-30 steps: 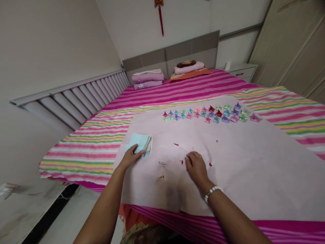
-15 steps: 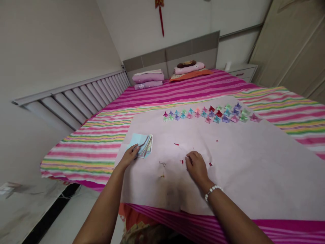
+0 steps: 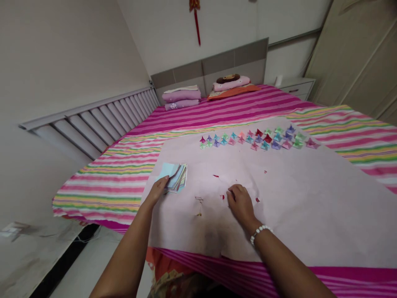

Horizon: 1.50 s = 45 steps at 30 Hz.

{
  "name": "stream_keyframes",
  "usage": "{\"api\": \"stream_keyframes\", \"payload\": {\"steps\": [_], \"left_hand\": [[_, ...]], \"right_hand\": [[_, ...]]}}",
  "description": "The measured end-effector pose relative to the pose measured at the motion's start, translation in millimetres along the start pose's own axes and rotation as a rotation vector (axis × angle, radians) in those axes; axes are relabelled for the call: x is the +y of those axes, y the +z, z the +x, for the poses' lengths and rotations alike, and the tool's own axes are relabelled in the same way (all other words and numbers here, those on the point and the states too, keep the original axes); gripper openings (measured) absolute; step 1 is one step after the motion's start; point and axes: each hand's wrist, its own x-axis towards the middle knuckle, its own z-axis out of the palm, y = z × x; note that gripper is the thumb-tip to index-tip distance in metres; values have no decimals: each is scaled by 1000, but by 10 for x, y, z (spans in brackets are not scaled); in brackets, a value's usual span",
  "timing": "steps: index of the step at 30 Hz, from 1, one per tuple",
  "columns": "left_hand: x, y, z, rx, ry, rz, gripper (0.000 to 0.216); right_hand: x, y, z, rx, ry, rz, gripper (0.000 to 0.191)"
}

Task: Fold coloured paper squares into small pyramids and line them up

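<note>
My left hand (image 3: 157,191) is closed at the near left edge of a stack of coloured paper squares (image 3: 177,179), gripping it. A light blue sheet (image 3: 168,169) lies at the top left, and the sheets' right edges fan apart. My right hand (image 3: 240,201), with a white bead bracelet (image 3: 259,234) at the wrist, rests on the big pale sheet (image 3: 297,207). Its fingers are curled in, and nothing shows between them. Near it lie small red scraps (image 3: 222,197). Farther off, small folded paper shapes (image 3: 249,139) in many colours stand in rows.
The pale sheet covers part of a bed with a striped bedspread (image 3: 118,171). Small brownish bits (image 3: 199,214) lie between my hands. White railings (image 3: 105,116) run along the left side. Folded bedding (image 3: 181,97) and a pink pillow (image 3: 231,84) lie by the headboard (image 3: 217,62).
My left hand has shifted slightly at the stack, and the upper sheets look a little more lifted at their edge. My right hand stays where it was.
</note>
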Motion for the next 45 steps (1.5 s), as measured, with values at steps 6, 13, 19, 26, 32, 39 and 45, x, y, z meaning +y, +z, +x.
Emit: {"api": "stream_keyframes", "payload": {"steps": [6, 13, 19, 26, 32, 39, 45], "left_hand": [[5, -12, -4, 3, -1, -17, 58], [-41, 0, 41, 94, 36, 21, 54], [-113, -1, 93, 153, 54, 13, 56], [-136, -6, 7, 14, 40, 1, 71], [-115, -1, -25, -24, 24, -13, 81], [-100, 2, -34, 34, 27, -80, 72], [-118, 59, -30, 101, 65, -170, 66]], "right_hand": [[8, 4, -1, 7, -7, 1, 13], [14, 6, -2, -2, -1, -4, 13], [20, 11, -4, 11, -18, -1, 14], [26, 8, -1, 11, -23, -5, 14], [37, 12, -5, 21, -28, 9, 14], [33, 9, -4, 16, -19, 11, 14], [29, 8, -2, 26, -18, 5, 15]]}}
